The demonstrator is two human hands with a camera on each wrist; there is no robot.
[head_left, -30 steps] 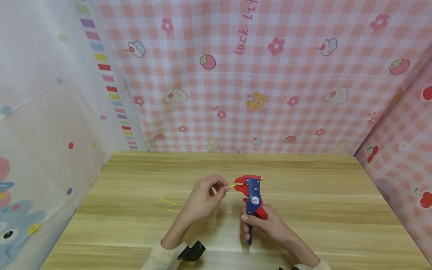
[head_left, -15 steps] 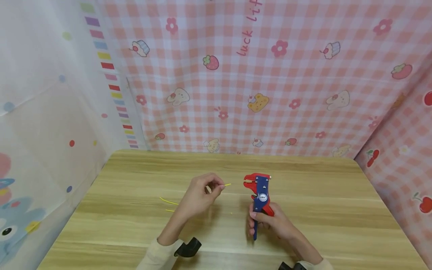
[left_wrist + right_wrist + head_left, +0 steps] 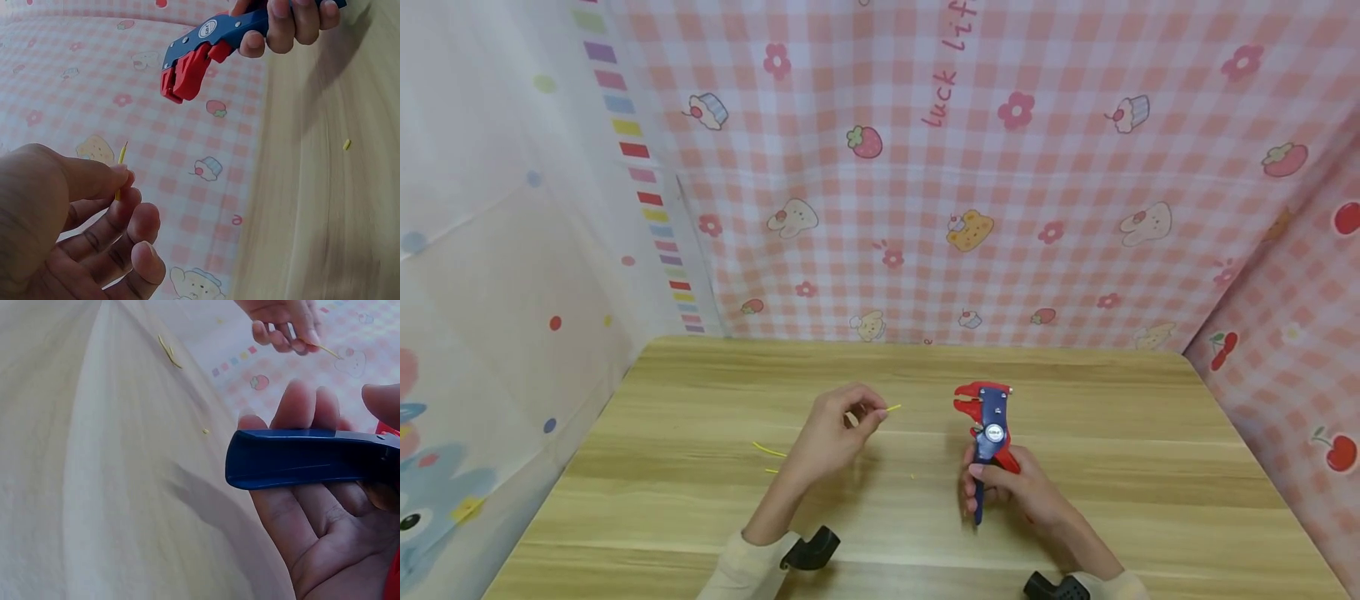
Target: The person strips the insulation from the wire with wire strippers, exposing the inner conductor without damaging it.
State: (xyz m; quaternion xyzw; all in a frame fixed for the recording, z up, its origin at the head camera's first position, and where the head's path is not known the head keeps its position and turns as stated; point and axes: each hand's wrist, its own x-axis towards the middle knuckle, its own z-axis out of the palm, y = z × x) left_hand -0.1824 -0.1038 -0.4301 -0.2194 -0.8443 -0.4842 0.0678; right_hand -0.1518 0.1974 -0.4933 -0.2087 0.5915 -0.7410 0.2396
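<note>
Pink checked cloth [image 3: 925, 183] hangs behind a wood-grain tabletop [image 3: 700, 392], above which both hands are raised. At the centre of the work is a short yellow wire [image 3: 892, 407], pinched between the thumb and fingertips of the left hand [image 3: 838, 429]; that grip leaves one end free. Seen from the head, the wire lies nearly level, its free end pointing right and tipped slightly up. In the left wrist view that end narrows to a thin tip that could be bare metal, though it is too small to be sure.

To the right of the wire, near but not touching, is a red and blue wire stripper [image 3: 992, 421], whose parted red jaws face left, about in line with the wire's free end. Its long body stands roughly upright, crossing the wire's line. The right hand [image 3: 1015, 485] grips it low, fingers around the handles.

Between the hands, closer to the person, a tiny yellow scrap [image 3: 912, 477] lies on the tabletop. Farther left, two loose yellow wires [image 3: 767, 449] lie beside the left forearm, much nearer the left hand than the right.
</note>
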